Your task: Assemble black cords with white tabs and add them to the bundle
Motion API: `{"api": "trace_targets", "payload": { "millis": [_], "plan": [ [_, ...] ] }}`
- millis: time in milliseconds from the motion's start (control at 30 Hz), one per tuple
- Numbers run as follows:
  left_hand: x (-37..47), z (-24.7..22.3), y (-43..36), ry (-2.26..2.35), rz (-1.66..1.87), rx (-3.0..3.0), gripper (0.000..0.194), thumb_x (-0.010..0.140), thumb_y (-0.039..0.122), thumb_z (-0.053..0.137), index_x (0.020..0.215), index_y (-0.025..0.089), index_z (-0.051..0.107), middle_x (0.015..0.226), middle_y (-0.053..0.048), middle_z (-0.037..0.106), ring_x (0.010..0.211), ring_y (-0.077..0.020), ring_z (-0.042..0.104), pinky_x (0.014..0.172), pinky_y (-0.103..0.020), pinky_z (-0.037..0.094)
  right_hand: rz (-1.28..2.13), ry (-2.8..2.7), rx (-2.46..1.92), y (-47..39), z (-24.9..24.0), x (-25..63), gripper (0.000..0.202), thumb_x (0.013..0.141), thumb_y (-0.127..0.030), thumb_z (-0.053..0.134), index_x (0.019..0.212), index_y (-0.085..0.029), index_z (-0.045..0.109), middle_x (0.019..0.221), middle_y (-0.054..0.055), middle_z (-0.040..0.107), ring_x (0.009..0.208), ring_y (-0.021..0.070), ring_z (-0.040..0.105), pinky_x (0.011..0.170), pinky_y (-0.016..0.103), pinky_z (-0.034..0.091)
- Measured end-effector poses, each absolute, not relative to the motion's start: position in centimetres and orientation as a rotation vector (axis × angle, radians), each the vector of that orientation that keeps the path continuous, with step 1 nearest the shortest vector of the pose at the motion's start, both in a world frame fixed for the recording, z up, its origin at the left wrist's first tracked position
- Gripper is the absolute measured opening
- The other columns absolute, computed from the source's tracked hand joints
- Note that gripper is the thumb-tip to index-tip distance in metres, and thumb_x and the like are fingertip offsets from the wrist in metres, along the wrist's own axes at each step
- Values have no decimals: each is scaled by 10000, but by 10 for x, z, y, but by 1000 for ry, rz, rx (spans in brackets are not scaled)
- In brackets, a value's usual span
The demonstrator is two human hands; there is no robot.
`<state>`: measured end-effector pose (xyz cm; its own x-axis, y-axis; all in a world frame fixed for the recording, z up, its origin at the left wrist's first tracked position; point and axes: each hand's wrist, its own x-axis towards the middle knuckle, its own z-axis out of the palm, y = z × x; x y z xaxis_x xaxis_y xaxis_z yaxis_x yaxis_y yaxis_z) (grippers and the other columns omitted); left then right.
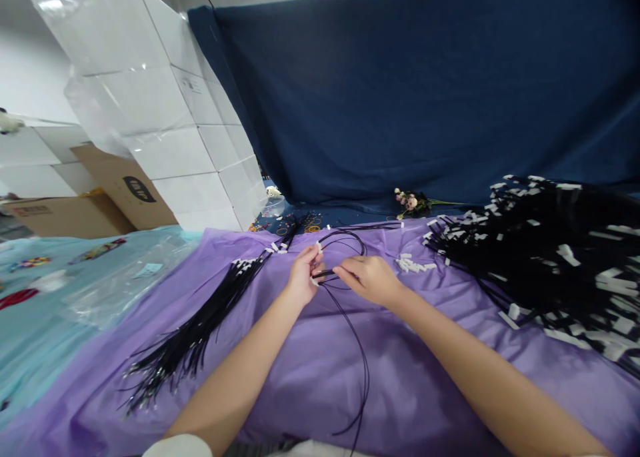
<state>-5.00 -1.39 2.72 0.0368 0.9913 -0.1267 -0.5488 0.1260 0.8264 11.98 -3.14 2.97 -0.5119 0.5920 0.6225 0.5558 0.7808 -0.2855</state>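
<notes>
Both hands mid-surface: left hand [303, 274] and right hand [369, 278] fingers pinched on one black cord [356, 337], which loops beyond the hands and trails toward the near edge. Sorted bundle [200, 324] left, big cord pile [555, 257] right, purple cloth [300, 377] underneath.

The black cord [361, 350] runs off the bottom edge. The big cord heap [550, 244] is cut by the right edge; its white tags [565, 254] are too small to read.

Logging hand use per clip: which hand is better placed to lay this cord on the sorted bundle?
Left, probably. The left hand pinches the black cord and sits nearer the sorted bundle; the right hand is farther away.
</notes>
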Motion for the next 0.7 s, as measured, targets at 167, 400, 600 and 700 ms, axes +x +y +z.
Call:
{"api": "trace_targets", "payload": {
  "millis": [167,400,600,700],
  "plan": [
    [-50,29,-17,754,1243,734,263,674,292,697,734,165,474,574,90,380,328,-9,253,308,-147,137,-74,-2163,-992,-27,27,121,382,946,-366,353,696,-176,571,642,38,591,564,122,506,535,254,238],
    [-49,31,-22,686,1200,785,236,688,277,689,747,162,492,582,86,362,336,-3,253,307,-135,168,-63,-2111,-1041,-27,31,121,366,940,-339,371,661,-177,543,609,30,573,528,117,485,526,257,232],
    [-49,33,-22,670,1185,787,210,697,264,677,740,157,501,576,81,355,337,-1,247,308,-134,166,-59,-2104,-1031,-27,31,120,372,940,-341,365,655,-179,539,591,27,565,519,117,481,523,258,236],
    [-50,33,-22,661,1183,785,198,707,256,667,748,158,501,575,81,349,336,-2,242,309,-133,170,-55,-2101,-1027,-28,31,120,376,940,-346,364,648,-181,531,586,28,565,510,117,475,522,259,236]
  ]
}}
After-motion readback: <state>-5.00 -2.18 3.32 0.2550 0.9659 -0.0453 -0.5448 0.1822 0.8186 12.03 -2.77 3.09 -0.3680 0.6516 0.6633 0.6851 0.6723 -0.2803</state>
